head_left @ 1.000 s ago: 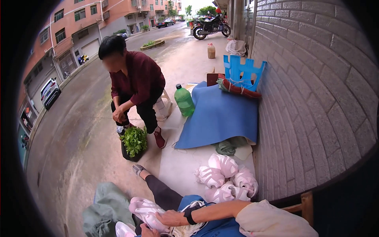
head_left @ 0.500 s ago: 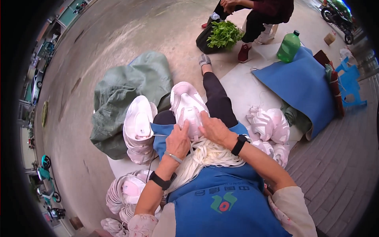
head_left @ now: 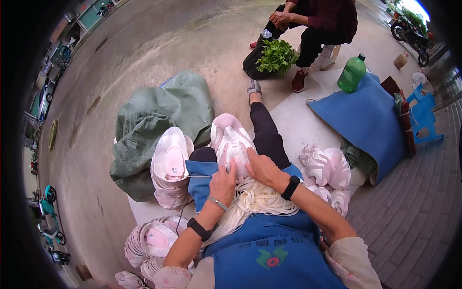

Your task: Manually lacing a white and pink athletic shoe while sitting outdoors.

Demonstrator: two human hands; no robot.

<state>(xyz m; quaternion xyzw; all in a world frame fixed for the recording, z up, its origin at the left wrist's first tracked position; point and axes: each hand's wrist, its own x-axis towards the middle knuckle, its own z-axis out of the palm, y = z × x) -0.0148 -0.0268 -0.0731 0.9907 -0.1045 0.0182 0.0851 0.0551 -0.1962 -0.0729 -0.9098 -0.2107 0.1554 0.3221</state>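
Observation:
A pink and white shoe upper lies across my lap, its toe pointing away from me. My left hand grips its near left side, with the fingers close to the tongue. On the opposite side, my right hand holds the edge by the lacing area. What the fingertips pinch there is too small to make out. A thick bundle of cream laces rests on my lap just below both hands. One pale lace runs left from near my left hand towards a stack of nested shoe uppers.
More uppers lie at the lower left and in a pile on the right. A green tarp is beyond the left stack. A blue sheet bears a green bottle. Ahead, a seated person is beside leafy greens.
The whole scene sits slightly lower in the picture as my view has tilted up. Both hands stay on the shoe upper, with only a small shift of the fingers.

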